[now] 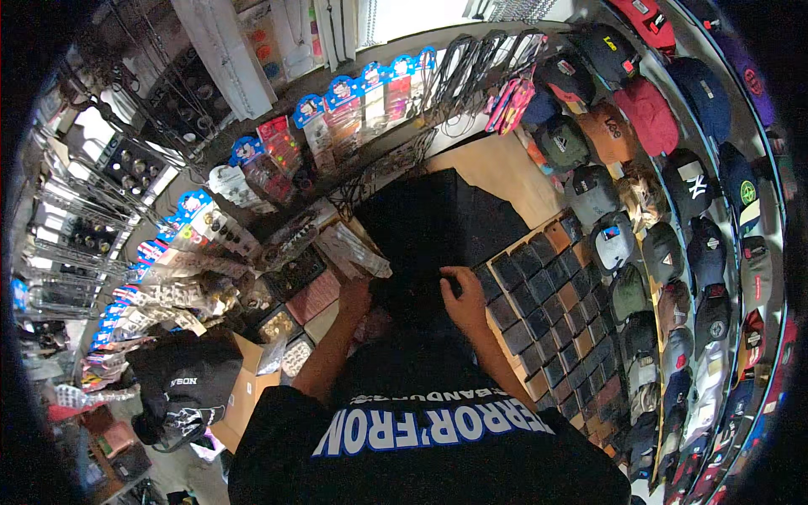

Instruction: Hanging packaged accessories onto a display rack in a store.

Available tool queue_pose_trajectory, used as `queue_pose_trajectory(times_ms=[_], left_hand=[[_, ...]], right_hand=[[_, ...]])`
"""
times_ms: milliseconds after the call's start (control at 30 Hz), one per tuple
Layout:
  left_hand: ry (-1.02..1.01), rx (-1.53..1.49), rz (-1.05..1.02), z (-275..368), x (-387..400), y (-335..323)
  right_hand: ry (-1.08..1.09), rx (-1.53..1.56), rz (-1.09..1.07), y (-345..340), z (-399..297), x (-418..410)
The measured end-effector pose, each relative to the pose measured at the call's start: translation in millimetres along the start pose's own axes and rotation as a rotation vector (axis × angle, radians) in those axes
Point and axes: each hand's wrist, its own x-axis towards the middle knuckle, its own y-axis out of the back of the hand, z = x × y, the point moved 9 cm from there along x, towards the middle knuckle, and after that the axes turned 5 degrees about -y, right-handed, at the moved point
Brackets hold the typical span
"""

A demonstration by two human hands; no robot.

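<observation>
A large black object (410, 214), too dark for me to tell whether it is a bag or cloth, stands directly before me. My left hand (356, 297) is at its left side, fingers partly lost in shadow. Just beyond that hand lies a clear plastic packet (353, 249) on the counter; whether I touch it is unclear. On the other side, my right hand (464, 293) is curled at the black object's edge, thumb and forefinger bent with a dark gap between. Its grip cannot be made out.
Rows of wallets (555, 315) lie on the right beside shelves of caps (631, 246). Carded accessories (344, 107) hang along the rack ahead. At lower left are a cardboard box (243, 394) and a black bag (183, 385). Flat boxes (314, 295) lie by my left arm.
</observation>
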Motion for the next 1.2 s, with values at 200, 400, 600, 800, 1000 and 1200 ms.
queue_pose_trajectory(times_ms=[200,400,600,800,1000,1200], left_hand=[[0.009,0.065,-0.05,-35.1,-1.3,-50.7],[0.065,0.055,-0.039,-58.8,14.4,-79.0],[0.05,-0.143,-0.179,-40.0,15.4,-50.0],[0.064,-0.181,-0.085,-39.1,4.2,-20.8],[0.191,-0.337,-0.093,-56.9,4.0,-37.3],[0.066,-0.269,0.413,-49.3,-13.0,37.4]], right_hand=[[0.053,0.022,0.004,-4.0,-5.7,3.6],[0.059,-0.023,-0.041,-5.3,-10.4,6.6],[0.004,-0.032,-0.075,-3.2,-0.3,4.1],[0.091,0.004,-0.046,-6.1,-4.0,3.7],[0.04,0.033,-0.082,-7.8,-8.1,7.0],[0.1,0.011,-0.07,-11.5,-13.6,8.5]])
